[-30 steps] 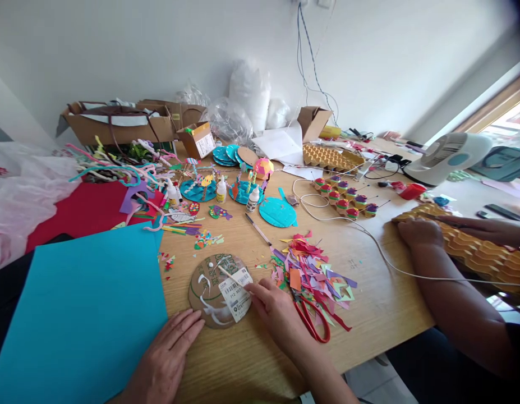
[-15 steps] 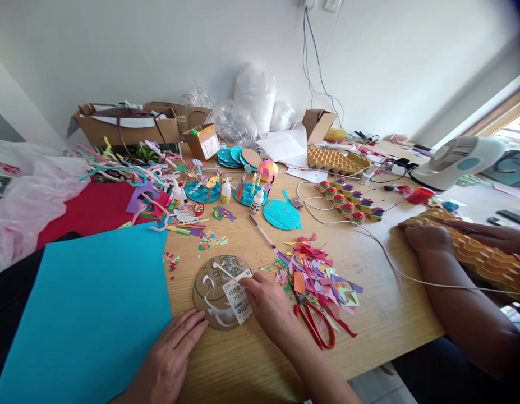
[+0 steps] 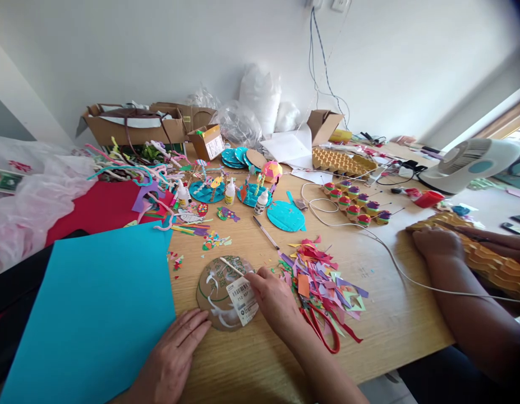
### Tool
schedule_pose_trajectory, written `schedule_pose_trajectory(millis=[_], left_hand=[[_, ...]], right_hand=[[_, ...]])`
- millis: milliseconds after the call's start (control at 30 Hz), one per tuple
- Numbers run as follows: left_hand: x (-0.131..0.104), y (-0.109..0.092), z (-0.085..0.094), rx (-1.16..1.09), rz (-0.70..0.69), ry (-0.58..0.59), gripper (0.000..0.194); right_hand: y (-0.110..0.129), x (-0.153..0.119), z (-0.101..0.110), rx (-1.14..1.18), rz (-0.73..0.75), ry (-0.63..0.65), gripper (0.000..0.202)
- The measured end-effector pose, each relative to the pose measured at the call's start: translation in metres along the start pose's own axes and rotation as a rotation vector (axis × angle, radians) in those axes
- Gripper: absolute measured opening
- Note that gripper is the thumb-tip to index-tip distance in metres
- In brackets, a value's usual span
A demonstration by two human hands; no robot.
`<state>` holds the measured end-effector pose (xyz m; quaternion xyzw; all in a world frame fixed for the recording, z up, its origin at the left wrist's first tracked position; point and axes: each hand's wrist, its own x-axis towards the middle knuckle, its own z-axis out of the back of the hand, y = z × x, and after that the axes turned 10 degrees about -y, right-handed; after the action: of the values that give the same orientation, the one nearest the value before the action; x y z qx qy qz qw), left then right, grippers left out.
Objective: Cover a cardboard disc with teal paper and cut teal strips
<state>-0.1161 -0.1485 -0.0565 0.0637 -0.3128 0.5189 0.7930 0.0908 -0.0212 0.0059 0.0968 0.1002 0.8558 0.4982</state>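
A round cardboard disc [image 3: 207,314] lies on the table in front of me, with white glue smeared over its printed face and a barcode label [image 3: 242,300] on its right part. My right hand [image 3: 273,300] is closed around a thin pale stick [image 3: 232,266], whose far end rests at the disc's upper part. Flat beside the lower left rim, my left hand [image 3: 178,348] touches the disc with its fingertips, fingers stretched out. A large blue sheet of paper [image 3: 100,314] spreads to the left of the disc.
Paper scraps [image 3: 318,275] and red-handled scissors [image 3: 321,328] lie right of the disc. Behind are a pen [image 3: 266,233], glue bottles [image 3: 261,202] and a blue disc [image 3: 286,216]. At right, a co-worker's hand [image 3: 438,244] rests on an egg tray [image 3: 491,255]; a white cable [image 3: 394,264] crosses between.
The whole view has shifted slightly, moving the scene to the right. The stick's tip sits a little nearer the disc's upper rim; my left hand stays at the disc's edge.
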Motion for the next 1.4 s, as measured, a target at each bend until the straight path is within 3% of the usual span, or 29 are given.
schedule_pose_trajectory(millis=[267,633,867,1133,1400], left_hand=[[-0.001,0.001,-0.001,0.003,0.01,0.009,0.057],[0.001,0.001,0.0,-0.007,-0.007,0.002,0.055],[-0.001,0.001,-0.001,0.019,-0.023,0.017,0.054],[-0.002,0.001,-0.001,0.018,-0.013,0.02,0.053],[-0.001,0.001,-0.001,0.015,-0.033,0.023,0.055]], right_hand=[[0.007,-0.009,0.0,0.117,0.114,0.025,0.026],[-0.003,-0.004,0.001,0.051,-0.077,0.011,0.027],[-0.003,-0.004,0.002,0.041,-0.11,0.006,0.026],[0.012,-0.004,0.0,0.052,-0.033,0.05,0.024],[-0.002,-0.004,0.003,0.01,-0.131,-0.008,0.025]])
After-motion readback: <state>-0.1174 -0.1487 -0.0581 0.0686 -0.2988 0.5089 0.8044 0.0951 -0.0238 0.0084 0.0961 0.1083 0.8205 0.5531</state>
